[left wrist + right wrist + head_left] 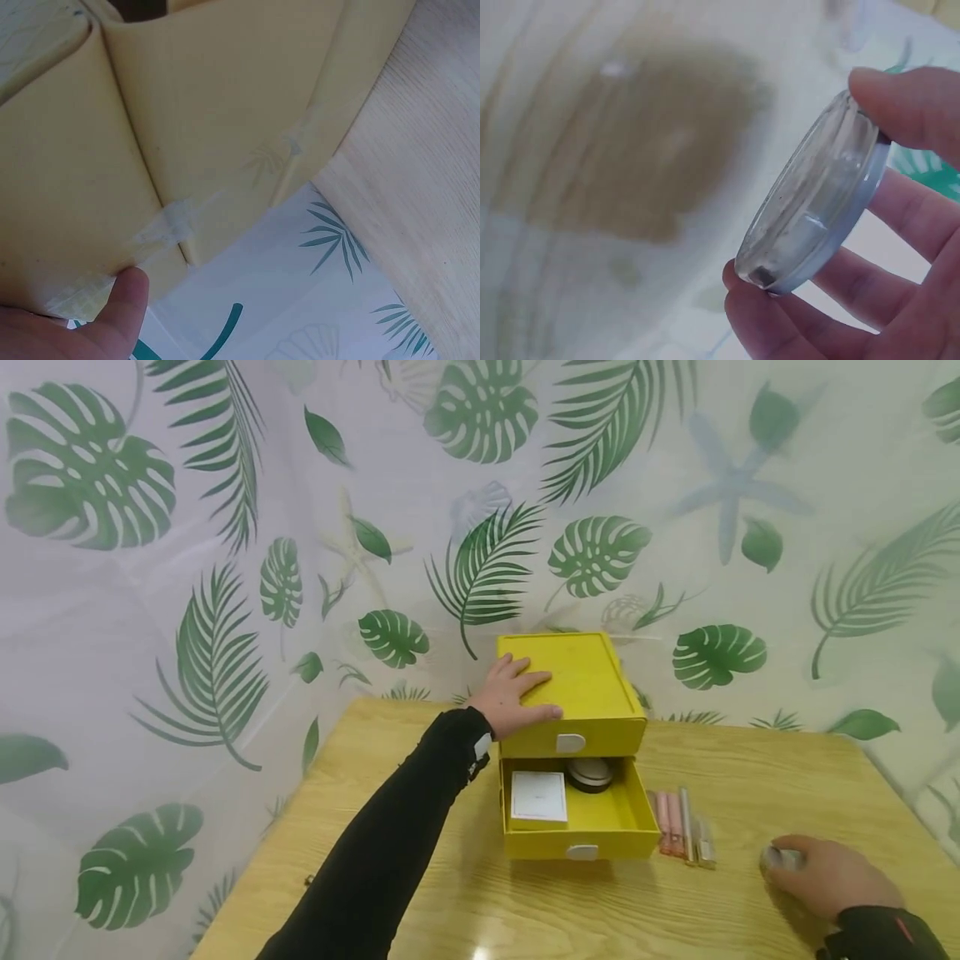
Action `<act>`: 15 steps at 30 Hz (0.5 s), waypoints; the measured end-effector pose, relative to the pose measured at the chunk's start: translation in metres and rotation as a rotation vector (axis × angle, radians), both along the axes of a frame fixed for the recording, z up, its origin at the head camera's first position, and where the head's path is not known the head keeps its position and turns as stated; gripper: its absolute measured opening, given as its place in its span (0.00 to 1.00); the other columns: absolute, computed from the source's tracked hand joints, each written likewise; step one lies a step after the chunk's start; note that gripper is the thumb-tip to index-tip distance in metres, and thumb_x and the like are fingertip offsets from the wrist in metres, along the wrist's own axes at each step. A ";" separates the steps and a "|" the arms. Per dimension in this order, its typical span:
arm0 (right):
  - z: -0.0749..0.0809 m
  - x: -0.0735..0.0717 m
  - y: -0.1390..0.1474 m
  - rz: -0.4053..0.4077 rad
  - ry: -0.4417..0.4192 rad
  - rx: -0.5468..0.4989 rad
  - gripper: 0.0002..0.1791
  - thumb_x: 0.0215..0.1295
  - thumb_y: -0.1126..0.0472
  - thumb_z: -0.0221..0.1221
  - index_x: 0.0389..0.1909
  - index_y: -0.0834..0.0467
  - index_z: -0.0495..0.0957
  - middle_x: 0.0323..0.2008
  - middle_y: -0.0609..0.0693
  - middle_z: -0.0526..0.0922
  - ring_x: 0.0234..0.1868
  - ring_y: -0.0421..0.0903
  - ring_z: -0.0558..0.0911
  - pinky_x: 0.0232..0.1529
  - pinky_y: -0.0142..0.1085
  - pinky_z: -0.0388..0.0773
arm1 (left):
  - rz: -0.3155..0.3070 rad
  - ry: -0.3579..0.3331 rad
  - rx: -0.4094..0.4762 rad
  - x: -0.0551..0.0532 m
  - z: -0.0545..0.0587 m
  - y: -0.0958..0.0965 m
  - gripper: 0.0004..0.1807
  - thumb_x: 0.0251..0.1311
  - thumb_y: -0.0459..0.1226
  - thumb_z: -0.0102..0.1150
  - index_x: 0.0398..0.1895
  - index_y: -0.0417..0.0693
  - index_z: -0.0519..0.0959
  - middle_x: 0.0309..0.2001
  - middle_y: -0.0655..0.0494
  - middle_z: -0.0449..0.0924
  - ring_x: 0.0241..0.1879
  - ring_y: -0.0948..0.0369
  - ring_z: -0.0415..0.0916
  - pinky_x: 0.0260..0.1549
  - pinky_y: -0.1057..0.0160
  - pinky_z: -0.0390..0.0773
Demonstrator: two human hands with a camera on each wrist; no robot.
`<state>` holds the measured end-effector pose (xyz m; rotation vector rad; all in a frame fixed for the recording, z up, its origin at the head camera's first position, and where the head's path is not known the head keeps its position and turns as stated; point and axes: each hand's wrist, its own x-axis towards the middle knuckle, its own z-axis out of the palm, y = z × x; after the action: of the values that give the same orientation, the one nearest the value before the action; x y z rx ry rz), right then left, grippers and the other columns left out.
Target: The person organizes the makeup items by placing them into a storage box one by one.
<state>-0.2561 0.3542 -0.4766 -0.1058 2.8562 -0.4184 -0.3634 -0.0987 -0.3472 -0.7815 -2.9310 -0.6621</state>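
Note:
My left hand (516, 700) rests on the upper left side of a yellow two-drawer box (585, 668), its fingers spread over the top. In the left wrist view, one finger (129, 300) touches the box's taped edge. The lower drawer (618, 845) is pulled out and holds a white square box (538, 797) and a round, dark-sided case (590, 774). Off to the right, above the table, my right hand (836, 872) grips a flat round compact (810, 202) with a clear top and silvery rim, thumb on one edge and fingers on the opposite one.
Several slim cosmetic tubes (677, 822), pink and silvery, lie on the wooden table (735, 893) just right of the drawer. A leaf-patterned sheet (480, 568) hangs behind the box and along the left side.

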 end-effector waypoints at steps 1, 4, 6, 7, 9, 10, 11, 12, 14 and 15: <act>0.003 0.001 -0.005 -0.001 0.002 -0.003 0.42 0.60 0.32 0.53 0.56 0.66 0.72 0.44 0.70 0.79 0.39 0.64 0.78 0.34 0.57 0.77 | 0.000 0.000 -0.001 0.000 0.000 0.000 0.39 0.58 0.64 0.51 0.70 0.60 0.61 0.73 0.49 0.47 0.70 0.52 0.30 0.66 0.42 0.49; 0.019 0.006 -0.022 -0.006 0.042 0.003 0.44 0.57 0.30 0.56 0.56 0.66 0.73 0.44 0.69 0.79 0.39 0.64 0.78 0.32 0.56 0.77 | -0.005 0.002 -0.003 0.001 -0.001 -0.002 0.39 0.59 0.63 0.51 0.71 0.59 0.61 0.73 0.49 0.47 0.70 0.52 0.30 0.67 0.43 0.49; 0.033 0.009 -0.036 0.000 0.083 0.012 0.45 0.55 0.29 0.57 0.54 0.67 0.74 0.44 0.70 0.79 0.41 0.65 0.77 0.32 0.56 0.77 | -0.008 -0.001 -0.001 0.001 -0.001 -0.002 0.39 0.59 0.63 0.51 0.71 0.59 0.61 0.73 0.48 0.47 0.70 0.53 0.29 0.67 0.43 0.48; 0.040 0.011 -0.043 0.005 0.112 0.013 0.46 0.53 0.28 0.57 0.54 0.66 0.75 0.45 0.69 0.79 0.41 0.65 0.77 0.32 0.57 0.77 | -0.010 -0.002 -0.001 0.001 -0.001 -0.002 0.39 0.59 0.63 0.51 0.71 0.59 0.61 0.73 0.48 0.47 0.70 0.52 0.29 0.67 0.43 0.48; 0.052 0.016 -0.058 0.031 0.160 0.004 0.46 0.52 0.26 0.56 0.53 0.65 0.76 0.46 0.69 0.79 0.42 0.65 0.77 0.33 0.57 0.77 | -0.011 -0.005 0.000 0.001 -0.001 -0.002 0.39 0.59 0.63 0.51 0.71 0.59 0.61 0.73 0.48 0.47 0.70 0.52 0.30 0.67 0.43 0.48; 0.058 0.019 -0.065 0.050 0.191 -0.001 0.46 0.53 0.26 0.56 0.53 0.64 0.77 0.47 0.68 0.78 0.43 0.65 0.76 0.33 0.57 0.76 | -0.009 -0.006 0.000 0.001 -0.001 -0.002 0.39 0.59 0.63 0.51 0.71 0.59 0.61 0.73 0.48 0.47 0.70 0.52 0.30 0.67 0.43 0.48; 0.063 0.021 -0.072 0.066 0.226 -0.008 0.44 0.54 0.27 0.56 0.53 0.63 0.78 0.48 0.68 0.78 0.44 0.64 0.76 0.34 0.57 0.77 | -0.008 -0.007 -0.001 0.001 -0.001 -0.002 0.39 0.59 0.63 0.51 0.71 0.59 0.61 0.73 0.48 0.47 0.70 0.52 0.30 0.67 0.43 0.48; 0.068 0.024 -0.080 0.084 0.256 -0.022 0.43 0.54 0.27 0.55 0.53 0.62 0.78 0.49 0.67 0.77 0.45 0.64 0.76 0.35 0.57 0.76 | -0.006 -0.004 -0.003 0.002 -0.001 -0.002 0.39 0.59 0.63 0.51 0.71 0.59 0.61 0.73 0.48 0.47 0.70 0.52 0.30 0.67 0.43 0.48; 0.076 0.028 -0.093 0.119 0.315 -0.046 0.40 0.57 0.29 0.55 0.54 0.59 0.78 0.51 0.66 0.76 0.45 0.63 0.75 0.36 0.56 0.76 | -0.003 -0.001 -0.004 0.002 -0.001 -0.002 0.39 0.59 0.63 0.51 0.71 0.59 0.61 0.73 0.49 0.47 0.70 0.53 0.30 0.67 0.43 0.48; 0.080 0.030 -0.100 0.129 0.347 -0.053 0.38 0.58 0.29 0.54 0.54 0.58 0.78 0.51 0.65 0.75 0.44 0.61 0.76 0.36 0.55 0.77 | -0.001 0.000 -0.003 0.002 -0.001 -0.002 0.39 0.59 0.64 0.51 0.71 0.59 0.61 0.73 0.49 0.47 0.70 0.53 0.30 0.67 0.44 0.48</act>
<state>-0.2263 0.2543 -0.3964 -0.4082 3.1514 -0.4917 -0.3618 -0.1012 -0.3485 -0.7836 -2.9326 -0.6575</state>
